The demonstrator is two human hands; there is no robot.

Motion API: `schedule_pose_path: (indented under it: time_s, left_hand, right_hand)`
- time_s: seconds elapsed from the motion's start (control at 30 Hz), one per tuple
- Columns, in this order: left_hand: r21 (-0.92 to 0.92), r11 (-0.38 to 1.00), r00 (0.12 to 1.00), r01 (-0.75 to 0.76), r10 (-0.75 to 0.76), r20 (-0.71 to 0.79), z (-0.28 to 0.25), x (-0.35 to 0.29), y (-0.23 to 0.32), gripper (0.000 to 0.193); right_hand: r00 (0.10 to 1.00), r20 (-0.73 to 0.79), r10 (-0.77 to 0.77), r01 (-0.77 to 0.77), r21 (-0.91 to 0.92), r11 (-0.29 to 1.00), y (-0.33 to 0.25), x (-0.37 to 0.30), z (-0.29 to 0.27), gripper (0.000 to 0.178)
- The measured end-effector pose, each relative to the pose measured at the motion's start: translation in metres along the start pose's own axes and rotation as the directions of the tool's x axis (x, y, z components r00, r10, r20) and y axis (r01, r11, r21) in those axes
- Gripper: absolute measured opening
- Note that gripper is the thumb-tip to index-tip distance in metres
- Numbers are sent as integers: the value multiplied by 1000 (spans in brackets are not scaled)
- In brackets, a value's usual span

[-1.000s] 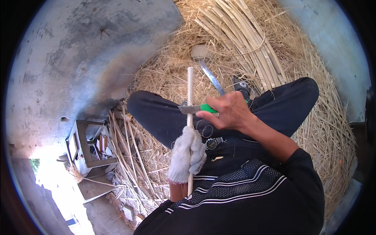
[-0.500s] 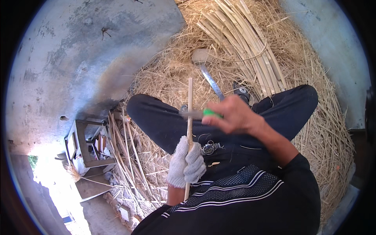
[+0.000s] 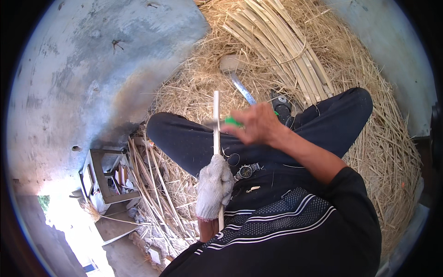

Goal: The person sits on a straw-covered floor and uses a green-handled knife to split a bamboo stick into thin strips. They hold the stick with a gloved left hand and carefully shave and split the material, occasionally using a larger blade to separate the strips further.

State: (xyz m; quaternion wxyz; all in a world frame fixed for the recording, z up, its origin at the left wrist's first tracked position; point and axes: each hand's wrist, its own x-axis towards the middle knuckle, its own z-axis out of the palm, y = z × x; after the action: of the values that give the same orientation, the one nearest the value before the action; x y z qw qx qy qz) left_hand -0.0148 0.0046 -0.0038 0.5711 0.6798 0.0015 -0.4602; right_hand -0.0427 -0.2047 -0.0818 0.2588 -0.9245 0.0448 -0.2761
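My left hand [image 3: 214,188], in a whitish knitted glove, is closed round a slim bamboo strip [image 3: 216,107]. The strip stands nearly upright over my lap, its lower end against my shirt. My bare right hand [image 3: 259,123] grips a small green-handled knife [image 3: 232,121]. Its blade, blurred by motion, lies across the strip above the glove. On my dark trousers, just right of the glove, rests a wristwatch [image 3: 246,172]. Beyond my right hand a long metal blade [image 3: 242,87] lies on the straw, its near end hidden behind the hand.
A bundle of split bamboo strips [image 3: 295,51] lies on straw [image 3: 184,92] ahead, beside a brick-like block [image 3: 232,63]. Loose sticks [image 3: 154,180] and an open wooden frame [image 3: 99,177] holding odds and ends stand left, below a stained wall [image 3: 92,69].
The left hand has turned over with the strip, so the back of the glove and a paler strip face now show. The right hand and knife have shifted slightly left and upward.
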Motion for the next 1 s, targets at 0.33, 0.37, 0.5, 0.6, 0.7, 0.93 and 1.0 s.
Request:
schedule_pose_path:
  time_s: [0.33, 0.37, 0.5, 0.6, 0.7, 0.93, 1.0]
  left_hand:
    - [-604, 748, 905, 275, 11, 426, -24, 7, -26, 56]
    - [-650, 688, 861, 321, 73, 503, -23, 12, -23, 57]
    - [-666, 593, 723, 452, 195, 663, -19, 21, -22, 60]
    - [-624, 575, 652, 529, 195, 732, -10, 20, -23, 59]
    - [-620, 569, 639, 540, 203, 742, -5, 20, -28, 60]
    - [-594, 729, 883, 340, -30, 468, -7, 13, -15, 58]
    - [-548, 782, 910, 297, -58, 411, -7, 11, -14, 56]
  right_hand:
    - [918, -128, 376, -332, 271, 903, 81, 28, -45, 63]
    - [954, 43, 297, -293, 341, 893, 56, 19, -45, 57]
    - [972, 235, 0, -106, 436, 894, -7, -19, -39, 49]
    - [977, 207, -43, -63, 477, 877, -21, -27, -35, 48]
    - [983, 171, -72, 10, 338, 941, -17, -28, -29, 44]
    - [998, 55, 28, -34, 119, 992, -15, -23, -2, 46]
    - [996, -29, 90, -87, 86, 992, -15, -13, 8, 47]
